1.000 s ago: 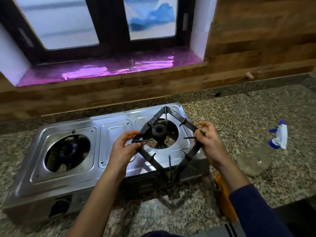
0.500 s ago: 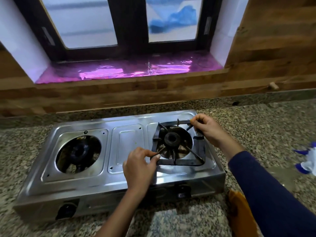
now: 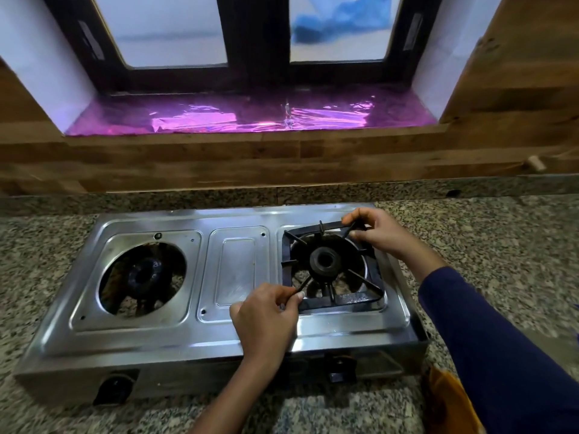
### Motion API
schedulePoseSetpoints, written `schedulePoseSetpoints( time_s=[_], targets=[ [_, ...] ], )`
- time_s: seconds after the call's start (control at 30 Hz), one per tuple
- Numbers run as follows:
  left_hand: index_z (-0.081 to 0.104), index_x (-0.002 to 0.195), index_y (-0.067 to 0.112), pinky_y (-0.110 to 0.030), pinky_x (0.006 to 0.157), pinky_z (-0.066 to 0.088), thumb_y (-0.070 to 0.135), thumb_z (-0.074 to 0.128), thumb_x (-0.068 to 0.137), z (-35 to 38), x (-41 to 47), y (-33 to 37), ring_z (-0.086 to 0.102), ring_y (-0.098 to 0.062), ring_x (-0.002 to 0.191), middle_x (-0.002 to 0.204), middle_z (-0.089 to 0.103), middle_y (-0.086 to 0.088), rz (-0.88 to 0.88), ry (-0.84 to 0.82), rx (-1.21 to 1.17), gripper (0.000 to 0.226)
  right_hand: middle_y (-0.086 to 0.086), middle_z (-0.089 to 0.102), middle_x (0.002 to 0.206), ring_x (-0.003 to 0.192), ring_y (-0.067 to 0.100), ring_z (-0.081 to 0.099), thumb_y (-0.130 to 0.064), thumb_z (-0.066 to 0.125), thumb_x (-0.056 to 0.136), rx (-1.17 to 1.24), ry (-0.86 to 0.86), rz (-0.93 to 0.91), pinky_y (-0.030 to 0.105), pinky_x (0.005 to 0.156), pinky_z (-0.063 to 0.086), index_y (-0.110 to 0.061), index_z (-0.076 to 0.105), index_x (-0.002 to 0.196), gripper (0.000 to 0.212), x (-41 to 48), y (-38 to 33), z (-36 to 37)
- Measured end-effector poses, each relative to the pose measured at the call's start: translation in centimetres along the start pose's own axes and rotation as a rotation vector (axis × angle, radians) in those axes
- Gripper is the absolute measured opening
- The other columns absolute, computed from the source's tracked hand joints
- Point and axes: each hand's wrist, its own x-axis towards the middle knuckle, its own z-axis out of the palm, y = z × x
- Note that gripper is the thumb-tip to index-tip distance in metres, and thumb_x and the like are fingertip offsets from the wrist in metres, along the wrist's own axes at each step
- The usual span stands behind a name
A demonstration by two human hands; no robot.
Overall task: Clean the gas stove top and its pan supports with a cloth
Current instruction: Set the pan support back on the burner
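As my left hand (image 3: 264,317) and right hand (image 3: 376,233) pinch the seated pan support (image 3: 354,299), the left burner (image 3: 145,274) lacks one; unfinished, I judge.

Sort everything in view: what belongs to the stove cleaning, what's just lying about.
Job: gas stove, pan support gripped by left hand and right hand, orange fabric (perhaps the cloth).
Lying about: pink foil on sill, wooden peg on wall.

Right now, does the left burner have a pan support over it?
No, the left burner sits bare; the only pan support visible lies over the right burner.
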Motion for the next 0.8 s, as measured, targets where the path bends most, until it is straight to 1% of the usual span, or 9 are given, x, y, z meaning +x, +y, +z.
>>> schedulePoseSetpoints(
  time_s=[0.1, 0.13, 0.17, 0.23, 0.3, 0.43, 0.57, 0.7, 0.8],
  targets=[
    [0.073, 0.078, 0.036, -0.030, 0.072, 0.026, 0.049, 0.074, 0.077, 0.2, 0.2, 0.1, 0.061, -0.002, 0.072, 0.072, 0.065, 0.018, 0.009, -0.002, 0.019, 0.013, 0.008, 0.066, 0.119, 0.111, 0.020, 0.062, 0.009, 0.066, 0.084, -0.109, 0.004, -0.039, 0.012, 0.087, 0.046, -0.006, 0.070, 0.100, 0.022, 0.8, -0.2, 0.2],
    [0.073, 0.077, 0.036, -0.030, 0.073, 0.027, 0.049, 0.074, 0.077, 0.2, 0.2, 0.1, 0.061, -0.002, 0.072, 0.072, 0.065, 0.018, 0.010, -0.003, 0.025, 0.013, 0.009, 0.067, 0.119, 0.111, 0.019, 0.062, 0.008, 0.067, 0.084, -0.152, 0.000, -0.046, 0.008, 0.083, 0.044, -0.005, 0.071, 0.099, 0.020, 1.0, -0.3, 0.2],
    [0.073, 0.077, 0.036, -0.030, 0.073, 0.028, 0.048, 0.075, 0.077, 0.2, 0.2, 0.1, 0.061, -0.002, 0.071, 0.072, 0.065, 0.018, 0.010, -0.004, 0.026, 0.012, 0.010, 0.068, 0.119, 0.111, 0.019, 0.063, 0.008, 0.067, 0.084, -0.193, -0.008, -0.048, 0.009, 0.083, 0.044, -0.004, 0.072, 0.097, 0.018, 1.2, -0.5, 0.2],
    [0.073, 0.076, 0.035, -0.030, 0.073, 0.028, 0.046, 0.076, 0.076, 0.3, 0.2, 0.2, 0.061, -0.002, 0.070, 0.071, 0.064, 0.019, 0.008, -0.003, 0.019, 0.011, 0.009, 0.069, 0.116, 0.109, 0.016, 0.063, 0.006, 0.067, 0.084, -0.262, -0.022, -0.052, 0.017, 0.087, 0.043, -0.005, 0.074, 0.093, 0.015, 1.5, -0.7, 0.2],
    [0.072, 0.076, 0.035, -0.030, 0.073, 0.028, 0.045, 0.076, 0.076, 0.3, 0.2, 0.3, 0.061, -0.001, 0.070, 0.071, 0.064, 0.019, 0.003, -0.004, 0.015, 0.011, 0.006, 0.072, 0.109, 0.104, 0.013, 0.064, 0.004, 0.068, 0.085, -0.331, 0.000, -0.056, 0.019, 0.087, 0.042, -0.006, 0.076, 0.091, 0.014, 1.5, -0.8, 0.4],
    [0.073, 0.077, 0.035, -0.030, 0.073, 0.028, 0.045, 0.076, 0.076, 0.5, 0.3, 0.2, 0.060, 0.000, 0.069, 0.071, 0.064, 0.020, 0.001, -0.003, 0.025, 0.010, 0.000, 0.075, 0.097, 0.095, 0.012, 0.068, 0.002, 0.072, 0.082, -0.441, 0.071, -0.094, 0.025, 0.085, 0.051, -0.017, 0.078, 0.085, 0.020, 1.5, -0.2, 0.5],
    [0.073, 0.077, 0.036, -0.030, 0.073, 0.029, 0.048, 0.075, 0.077, 0.5, 0.3, 0.2, 0.059, 0.000, 0.069, 0.070, 0.063, 0.019, -0.002, -0.003, 0.029, 0.013, 0.002, 0.076, 0.092, 0.087, 0.013, 0.068, 0.005, 0.072, 0.081, -0.465, 0.111, -0.124, 0.029, 0.084, 0.054, -0.013, 0.080, 0.087, 0.021, 1.1, -0.2, 0.5],
    [0.073, 0.078, 0.036, -0.030, 0.072, 0.026, 0.048, 0.075, 0.077, 0.4, 0.1, 0.3, 0.054, -0.001, 0.067, 0.067, 0.059, 0.020, -0.006, -0.007, 0.038, 0.012, 0.005, 0.076, 0.091, 0.086, 0.015, 0.070, 0.007, 0.071, 0.080, -0.460, 0.122, -0.122, 0.033, 0.085, 0.056, -0.010, 0.080, 0.087, 0.021, 0.7, 0.0, 0.4],
    [0.074, 0.078, 0.036, -0.030, 0.072, 0.028, 0.049, 0.075, 0.076, 0.4, -0.2, 0.4, 0.058, -0.002, 0.070, 0.068, 0.060, 0.021, 0.006, -0.010, 0.046, 0.014, 0.004, 0.077, 0.090, 0.085, 0.014, 0.070, 0.006, 0.072, 0.079, -0.461, 0.117, -0.107, 0.035, 0.086, 0.057, -0.011, 0.080, 0.087, 0.021, 0.4, 0.2, 0.2]
  ],
)
